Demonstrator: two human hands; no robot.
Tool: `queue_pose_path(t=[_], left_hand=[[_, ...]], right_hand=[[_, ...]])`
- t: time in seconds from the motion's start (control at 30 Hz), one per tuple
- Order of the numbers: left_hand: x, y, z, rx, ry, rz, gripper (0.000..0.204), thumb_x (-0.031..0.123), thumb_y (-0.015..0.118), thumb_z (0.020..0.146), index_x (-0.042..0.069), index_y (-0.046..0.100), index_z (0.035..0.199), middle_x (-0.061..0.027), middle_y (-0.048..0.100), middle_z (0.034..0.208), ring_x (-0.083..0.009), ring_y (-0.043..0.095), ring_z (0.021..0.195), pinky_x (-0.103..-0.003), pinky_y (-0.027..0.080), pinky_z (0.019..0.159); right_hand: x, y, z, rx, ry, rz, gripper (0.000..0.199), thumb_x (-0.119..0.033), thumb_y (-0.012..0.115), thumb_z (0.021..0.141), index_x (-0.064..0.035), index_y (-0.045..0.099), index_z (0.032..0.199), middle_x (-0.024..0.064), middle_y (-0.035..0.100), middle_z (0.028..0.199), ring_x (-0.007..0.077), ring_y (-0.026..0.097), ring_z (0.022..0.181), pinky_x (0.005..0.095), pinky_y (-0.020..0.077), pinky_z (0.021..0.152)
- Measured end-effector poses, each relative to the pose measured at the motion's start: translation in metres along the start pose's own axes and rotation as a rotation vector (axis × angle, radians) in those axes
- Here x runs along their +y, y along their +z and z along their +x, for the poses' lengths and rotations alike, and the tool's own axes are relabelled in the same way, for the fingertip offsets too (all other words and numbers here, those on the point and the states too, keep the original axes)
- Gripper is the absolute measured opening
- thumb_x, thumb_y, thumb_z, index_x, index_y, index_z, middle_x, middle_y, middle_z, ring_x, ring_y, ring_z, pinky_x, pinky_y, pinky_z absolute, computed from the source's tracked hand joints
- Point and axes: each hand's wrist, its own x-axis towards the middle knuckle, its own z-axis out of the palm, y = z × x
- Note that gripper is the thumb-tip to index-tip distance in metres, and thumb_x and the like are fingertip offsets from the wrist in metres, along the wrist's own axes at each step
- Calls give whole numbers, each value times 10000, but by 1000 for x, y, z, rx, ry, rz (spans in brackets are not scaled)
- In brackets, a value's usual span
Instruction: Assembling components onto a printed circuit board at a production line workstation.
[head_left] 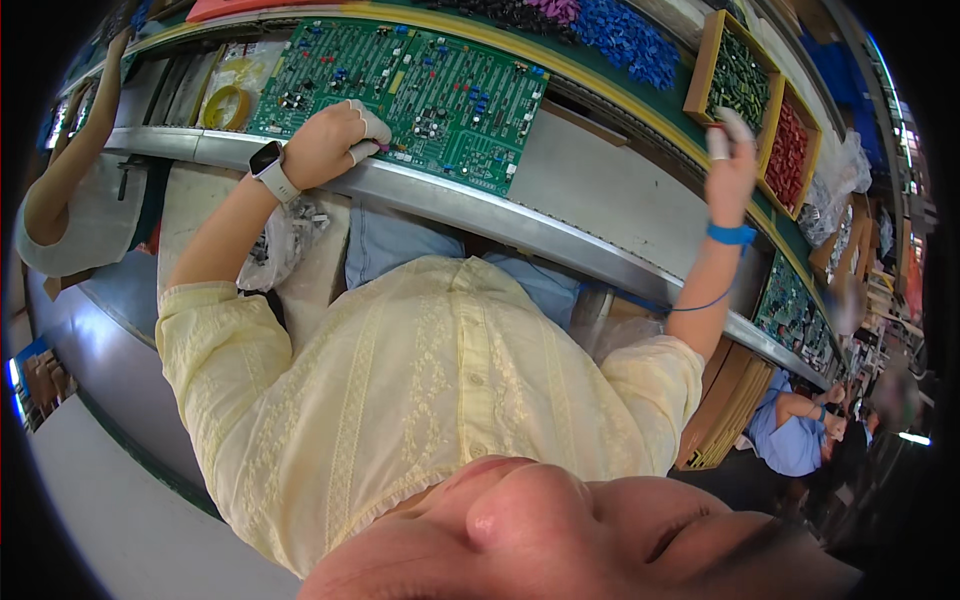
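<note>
Left hand pinching at green circuit board edge; right hand raised, grip unclear, beside wooden bins.

The scene was brightly and evenly lit from overhead, with soft shadows. Pale glare lay along the metal conveyor rail. Fisheye distortion bent its straight edges, and black corners framed the view. The raised right hand was motion-blurred; the far right background was hazy.

Single head view, looking steeply down, close over torso and workbench.
</note>
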Motion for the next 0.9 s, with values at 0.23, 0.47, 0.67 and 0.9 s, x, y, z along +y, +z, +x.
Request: queue_pose_path(t=[0.23,0.47,0.67,0.9], left_hand=[[-8,3,-4,38,87,-12,111,67,617,712,82,599,821,-62,581,809,-261,529,800,-347,430,730],[-10,7,-8,92,118,-29,98,74,612,718,88,603,815,-56,581,792,-253,528,795,-346,429,736],[-9,6,-7,105,149,32,100,87,618,713,100,615,811,-52,584,789,-243,529,797,-341,424,748],[-11,5,-8,82,114,27,103,95,620,709,103,618,811,-49,581,780,-236,529,800,-341,417,762]], right_hand=[[-87,83,-62,-414,42,161,226,-22,587,759,-75,602,978,90,578,923,195,571,835,305,469,719],[-115,107,-81,-610,-182,9,232,-47,595,718,-65,600,950,99,581,894,266,562,818,338,461,708],[-114,116,-87,-600,-249,-86,208,-89,609,698,-67,608,905,100,585,875,288,538,815,371,433,737],[-120,117,-87,-620,-128,-64,163,-80,609,681,-67,590,842,100,577,800,284,525,772,369,419,706]])
